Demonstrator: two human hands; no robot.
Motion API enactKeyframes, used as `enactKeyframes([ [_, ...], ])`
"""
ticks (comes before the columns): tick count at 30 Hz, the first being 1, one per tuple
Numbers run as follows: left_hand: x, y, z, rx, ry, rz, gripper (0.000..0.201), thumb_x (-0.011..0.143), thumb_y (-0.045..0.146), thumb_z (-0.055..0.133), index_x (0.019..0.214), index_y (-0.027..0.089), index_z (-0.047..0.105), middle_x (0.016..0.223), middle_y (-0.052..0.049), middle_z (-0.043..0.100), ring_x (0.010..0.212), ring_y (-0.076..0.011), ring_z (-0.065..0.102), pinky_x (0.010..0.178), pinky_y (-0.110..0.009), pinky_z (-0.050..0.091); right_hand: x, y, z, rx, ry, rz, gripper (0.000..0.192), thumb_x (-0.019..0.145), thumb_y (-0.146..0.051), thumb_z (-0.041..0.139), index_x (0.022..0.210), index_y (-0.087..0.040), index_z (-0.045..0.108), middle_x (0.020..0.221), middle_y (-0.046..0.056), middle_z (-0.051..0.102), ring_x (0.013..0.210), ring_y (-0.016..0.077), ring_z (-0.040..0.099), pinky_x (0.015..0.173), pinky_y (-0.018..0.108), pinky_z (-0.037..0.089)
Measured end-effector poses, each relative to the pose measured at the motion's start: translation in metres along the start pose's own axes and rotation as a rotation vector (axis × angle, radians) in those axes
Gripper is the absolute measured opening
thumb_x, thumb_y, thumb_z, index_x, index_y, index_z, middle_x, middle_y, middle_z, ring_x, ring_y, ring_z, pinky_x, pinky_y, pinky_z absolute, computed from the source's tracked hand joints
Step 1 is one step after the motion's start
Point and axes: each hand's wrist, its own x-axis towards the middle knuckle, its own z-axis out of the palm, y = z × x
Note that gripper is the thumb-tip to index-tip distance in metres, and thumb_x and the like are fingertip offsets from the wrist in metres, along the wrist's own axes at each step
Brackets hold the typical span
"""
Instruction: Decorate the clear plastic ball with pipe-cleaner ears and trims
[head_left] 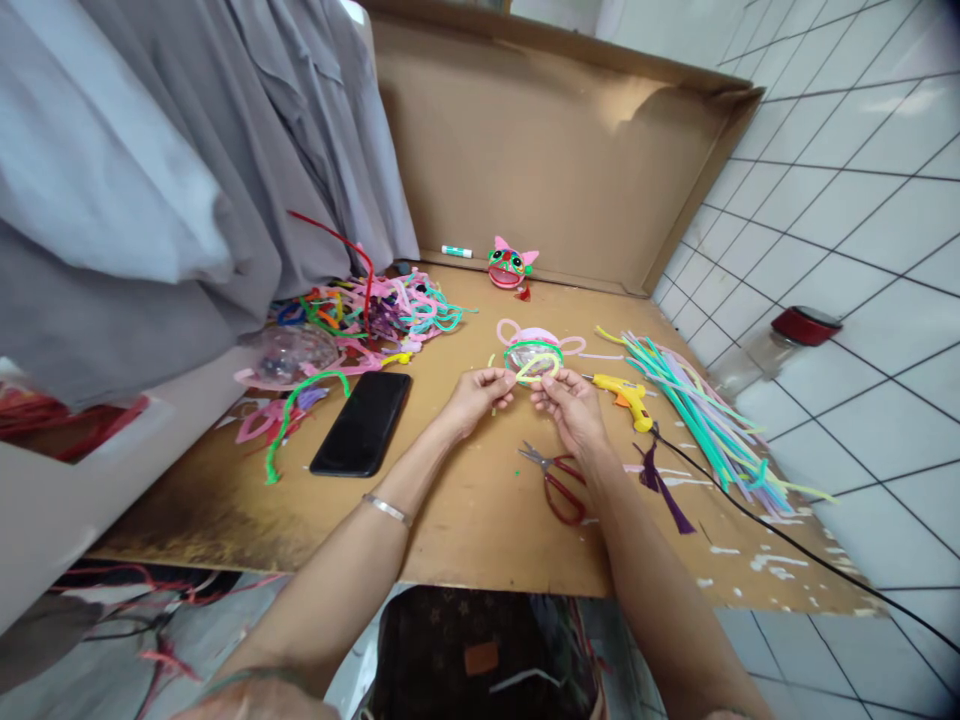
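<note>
Between my two hands is a pale yellow pipe cleaner (541, 366) bent into a loop. The fingertips of my left hand (484, 397) pinch its left end, and my right hand (568, 403) pinches the right side. Just behind it sits a round clear piece with a green pipe cleaner rim (511, 350) and pink loops like ears (573, 346). Whether the yellow loop touches this piece I cannot tell. Red-handled scissors (559, 490) lie near my right wrist. A yellow glue gun (624, 394) rests to the right of my right hand.
A black phone (361, 424) lies left of my left forearm. Tangled pipe cleaners (405, 305) fill the back left, and a straight bundle (694, 410) lies at right. A finished-looking animal face (508, 265) stands by the cardboard wall (525, 150). A purple tassel (664, 490) and black cord (750, 515) lie at right.
</note>
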Motion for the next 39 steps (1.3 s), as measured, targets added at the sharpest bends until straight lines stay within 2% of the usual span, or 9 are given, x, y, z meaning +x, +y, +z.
enactKeyframes([
  [7,0.001,-0.003,-0.001,0.086,-0.001,0.036,0.047,0.055,0.052,0.083,0.075,0.013,0.067,0.059,0.003,0.058,0.053,-0.0063,0.047,0.053,-0.021,0.037,0.001,0.0,0.0,-0.015,-0.001,-0.003,0.037,0.055,-0.038,0.088,0.07,-0.018,0.061,0.066,-0.001,0.071,0.053,0.0087,0.064,0.051,0.017,0.05],
  [13,0.0,-0.002,0.0,0.125,0.011,0.043,0.047,0.055,0.053,0.082,0.075,0.014,0.068,0.06,0.002,0.059,0.054,-0.0072,0.048,0.054,-0.022,0.038,0.001,0.003,0.003,-0.044,0.068,-0.061,0.037,0.054,-0.039,0.086,0.07,-0.018,0.06,0.063,-0.001,0.071,0.05,0.0088,0.064,0.048,0.017,0.05],
  [17,-0.001,-0.003,0.002,0.186,0.018,0.075,0.042,0.061,0.052,0.078,0.076,0.014,0.069,0.06,0.001,0.059,0.054,-0.0077,0.047,0.053,-0.022,0.036,0.002,0.007,0.004,-0.045,0.114,-0.08,0.035,0.056,-0.038,0.085,0.069,-0.018,0.059,0.063,-0.002,0.07,0.051,0.0098,0.064,0.048,0.019,0.051],
  [23,0.0,-0.005,0.004,0.337,0.058,0.177,0.029,0.07,0.043,0.068,0.076,0.014,0.069,0.058,0.002,0.056,0.055,-0.0087,0.046,0.055,-0.022,0.036,0.002,0.01,0.003,-0.007,0.136,-0.029,0.031,0.059,-0.033,0.083,0.07,-0.018,0.058,0.063,-0.001,0.07,0.052,0.0096,0.064,0.05,0.019,0.052],
  [31,0.001,-0.011,0.003,0.583,0.112,0.387,0.019,0.076,0.026,0.06,0.084,0.016,0.073,0.075,-0.002,0.066,0.064,-0.0107,0.052,0.06,-0.022,0.04,0.002,0.011,0.005,0.009,0.169,-0.027,0.03,0.06,-0.031,0.083,0.069,-0.018,0.057,0.062,-0.001,0.07,0.051,0.0096,0.064,0.05,0.018,0.053],
  [34,0.0,-0.01,0.004,0.584,0.115,0.407,0.019,0.075,0.025,0.06,0.084,0.016,0.073,0.077,-0.002,0.067,0.064,-0.0108,0.053,0.062,-0.023,0.042,0.002,0.011,0.005,0.004,0.163,-0.026,0.031,0.059,-0.031,0.084,0.068,-0.018,0.056,0.062,-0.001,0.07,0.051,0.0096,0.064,0.049,0.018,0.053],
  [39,-0.001,-0.008,0.006,0.532,0.117,0.384,0.022,0.076,0.035,0.063,0.082,0.016,0.073,0.076,-0.002,0.067,0.064,-0.012,0.054,0.063,-0.025,0.043,0.001,0.01,0.006,0.001,0.146,-0.029,0.033,0.058,-0.033,0.084,0.067,-0.019,0.056,0.061,-0.002,0.07,0.05,0.0096,0.064,0.05,0.019,0.054],
])
